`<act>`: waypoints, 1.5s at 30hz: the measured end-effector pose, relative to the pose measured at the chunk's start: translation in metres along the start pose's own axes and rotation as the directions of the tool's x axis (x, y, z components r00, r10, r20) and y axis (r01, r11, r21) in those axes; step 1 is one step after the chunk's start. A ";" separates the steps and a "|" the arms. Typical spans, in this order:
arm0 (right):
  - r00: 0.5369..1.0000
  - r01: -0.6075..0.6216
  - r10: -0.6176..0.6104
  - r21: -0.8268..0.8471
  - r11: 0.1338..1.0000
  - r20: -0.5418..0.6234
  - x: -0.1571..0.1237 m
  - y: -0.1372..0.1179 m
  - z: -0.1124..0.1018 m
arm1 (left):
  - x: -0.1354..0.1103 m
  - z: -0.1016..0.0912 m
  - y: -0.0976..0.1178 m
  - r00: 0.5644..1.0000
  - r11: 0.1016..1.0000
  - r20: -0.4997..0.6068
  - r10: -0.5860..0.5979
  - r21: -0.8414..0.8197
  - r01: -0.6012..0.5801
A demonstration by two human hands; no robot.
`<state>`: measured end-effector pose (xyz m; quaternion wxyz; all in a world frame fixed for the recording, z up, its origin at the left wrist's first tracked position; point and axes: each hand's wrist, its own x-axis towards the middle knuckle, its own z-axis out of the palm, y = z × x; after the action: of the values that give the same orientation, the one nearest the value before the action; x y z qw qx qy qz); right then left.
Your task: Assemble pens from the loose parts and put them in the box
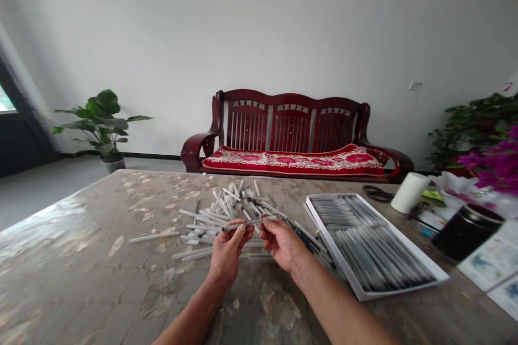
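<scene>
My left hand (pixel 227 250) and my right hand (pixel 282 241) pinch the two ends of one thin grey pen (pixel 249 223), held level just above the table. Behind it lies a loose pile of white and dark pens (pixel 226 207) scattered on the marbled tabletop (pixel 93 259). A few dark pens also lie under my right hand. To the right of that hand lies a flat white box (pixel 399 280) filled with several pens laid side by side.
At the table's right end are a white paper roll (pixel 409 192), black scissors (pixel 378 193), a dark round pot (pixel 465 232), pink flowers (pixel 496 164) and printed sheets (pixel 491 259). A red wooden bench (pixel 291 140) and a potted plant (pixel 101 124) stand by the wall.
</scene>
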<state>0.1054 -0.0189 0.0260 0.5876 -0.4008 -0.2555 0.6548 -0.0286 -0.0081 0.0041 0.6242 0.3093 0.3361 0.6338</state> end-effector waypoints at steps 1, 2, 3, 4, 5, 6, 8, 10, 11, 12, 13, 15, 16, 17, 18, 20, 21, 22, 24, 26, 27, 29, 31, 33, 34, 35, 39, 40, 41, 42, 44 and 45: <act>0.999 -0.008 0.008 -0.001 1.000 -0.034 -0.002 -0.001 0.000 | -0.001 0.000 0.001 1.000 0.999 0.020 -0.007 0.036 0.006; 0.997 -0.020 0.021 0.012 1.000 -0.071 -0.004 -0.004 -0.002 | -0.001 0.000 0.001 0.999 0.997 0.046 -0.011 0.081 0.007; 0.995 -0.016 0.018 0.022 1.000 -0.102 -0.007 -0.010 -0.005 | -0.002 -0.001 0.001 0.997 0.991 0.076 -0.014 0.133 0.004; 0.993 0.022 -0.021 0.009 1.000 -0.119 -0.010 -0.018 -0.009 | -0.002 -0.001 0.001 0.994 0.982 0.106 -0.015 0.187 -0.005; 0.990 0.072 -0.073 -0.016 0.997 -0.124 -0.014 -0.030 -0.016 | -0.002 -0.001 -0.001 0.991 0.971 0.134 -0.014 0.240 -0.019; 0.983 0.129 -0.134 -0.051 0.990 -0.123 -0.018 -0.044 -0.025 | -0.003 -0.002 -0.003 0.988 0.954 0.157 -0.009 0.296 -0.038; 0.961 0.216 -0.236 -0.145 0.966 -0.146 -0.029 -0.080 -0.048 | -0.003 -0.004 -0.007 0.979 0.897 0.205 0.010 0.432 -0.100; 0.927 0.255 -0.311 -0.255 0.933 -0.210 -0.040 -0.119 -0.077 | -0.004 -0.007 -0.010 0.960 0.781 0.277 0.039 0.591 -0.202; 0.904 0.267 -0.356 -0.338 0.903 -0.238 -0.045 -0.136 -0.092 | -0.005 -0.008 -0.011 0.946 0.709 0.322 0.047 0.656 -0.259; 0.886 0.255 -0.392 -0.448 0.857 -0.247 -0.050 -0.151 -0.107 | -0.007 -0.009 -0.011 0.927 0.636 0.372 0.046 0.705 -0.314; 0.873 0.211 -0.418 -0.577 0.789 -0.252 -0.053 -0.163 -0.121 | -0.008 -0.009 -0.011 0.908 0.568 0.417 0.039 0.738 -0.364; 0.863 0.087 -0.438 -0.778 0.622 -0.254 -0.057 -0.174 -0.146 | -0.011 -0.009 -0.009 0.872 0.449 0.490 0.019 0.775 -0.445; 0.868 0.000 -0.418 -0.842 0.540 -0.268 -0.058 -0.173 -0.155 | -0.012 -0.009 -0.008 0.856 0.396 0.518 0.011 0.783 -0.479; 0.877 -0.090 -0.385 -0.887 0.454 -0.286 -0.058 -0.170 -0.162 | -0.013 -0.009 -0.007 0.840 0.347 0.542 0.002 0.788 -0.509; 0.888 -0.165 -0.351 -0.918 0.360 -0.298 -0.057 -0.164 -0.167 | -0.013 -0.010 -0.006 0.825 0.302 0.566 -0.012 0.788 -0.536; 0.909 -0.259 -0.291 -0.952 0.164 -0.298 -0.056 -0.149 -0.172 | -0.012 -0.011 -0.005 0.794 0.230 0.605 -0.050 0.781 -0.581; 0.919 -0.273 -0.275 -0.959 0.068 -0.281 -0.056 -0.142 -0.172 | -0.011 -0.012 -0.004 0.784 0.202 0.617 -0.066 0.778 -0.595; 0.928 -0.271 -0.272 -0.962 -0.025 -0.254 -0.057 -0.135 -0.171 | -0.011 -0.012 -0.004 0.776 0.179 0.627 -0.077 0.774 -0.607; 0.940 -0.236 -0.294 -0.951 -0.199 -0.172 -0.060 -0.127 -0.168 | -0.010 -0.014 -0.003 0.764 0.144 0.640 -0.078 0.766 -0.627; 0.938 -0.219 -0.332 -0.913 -0.344 -0.100 -0.065 -0.125 -0.162 | -0.009 -0.015 -0.002 0.749 0.113 0.658 -0.076 0.752 -0.650; 0.932 -0.223 -0.353 -0.893 -0.390 -0.078 -0.067 -0.125 -0.158 | -0.008 -0.015 -0.002 0.742 0.100 0.666 -0.077 0.746 -0.659; 0.916 -0.238 -0.396 -0.877 -0.417 -0.061 -0.071 -0.126 -0.145 | -0.007 -0.015 -0.001 0.739 0.079 0.669 -0.084 0.744 -0.664; 0.912 -0.191 -0.410 -0.898 -0.397 -0.013 -0.072 -0.122 -0.127 | -0.005 -0.015 0.000 0.748 0.071 0.658 -0.086 0.753 -0.654; 0.923 -0.095 -0.378 -0.916 -0.391 0.066 -0.069 -0.111 -0.106 | -0.002 -0.014 0.001 0.762 0.073 0.644 -0.077 0.765 -0.639; 0.931 -0.059 -0.353 -0.910 -0.409 0.098 -0.066 -0.103 -0.095 | -0.001 -0.014 0.002 0.769 0.075 0.635 -0.070 0.772 -0.631; 0.941 -0.034 -0.318 -0.900 -0.435 0.119 -0.063 -0.095 -0.086 | -0.001 -0.014 0.003 0.778 0.077 0.626 -0.060 0.780 -0.621; 0.966 -0.001 -0.216 -0.836 -0.549 0.141 -0.051 -0.061 -0.064 | -0.005 -0.013 0.006 0.812 0.076 0.584 0.007 0.809 -0.583; 0.969 -0.011 -0.208 -0.821 -0.571 0.132 -0.049 -0.055 -0.063 | -0.007 -0.012 0.006 0.811 0.082 0.584 0.024 0.808 -0.584; 0.972 -0.025 -0.204 -0.807 -0.590 0.119 -0.048 -0.051 -0.062 | -0.009 -0.012 0.005 0.807 0.093 0.589 0.037 0.802 -0.589; 0.973 -0.037 -0.202 -0.795 -0.605 0.108 -0.047 -0.049 -0.062 | -0.011 -0.011 0.004 0.802 0.111 0.595 0.045 0.795 -0.596; 0.974 -0.055 -0.206 -0.782 -0.621 0.095 -0.048 -0.049 -0.064 | -0.015 -0.008 -0.001 0.794 0.173 0.606 0.051 0.778 -0.604; 0.971 -0.061 -0.218 -0.784 -0.618 0.095 -0.049 -0.049 -0.064 | -0.018 -0.007 -0.004 0.793 0.221 0.606 0.053 0.768 -0.601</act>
<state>0.1854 -0.0663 0.0415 -0.0267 -0.7260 -0.6864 -0.0317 -0.0313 -0.0260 -0.0029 0.2244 0.8176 0.4063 0.3406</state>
